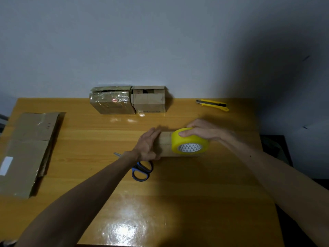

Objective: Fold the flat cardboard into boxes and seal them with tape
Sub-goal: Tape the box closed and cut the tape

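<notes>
The left hand [148, 145] presses flat, fingers straight, against the small box [165, 143] mid-tabletop [178, 193]. The right hand [201, 130] grips the yellow tape roll [189, 142] on top. If the brace slips, the tape could wrinkle.

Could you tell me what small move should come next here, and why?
Probably draw the yellow tape roll rightward across the small cardboard box: the right hand grips it on the box's top, while the left hand presses flat against the box's left end.
</notes>
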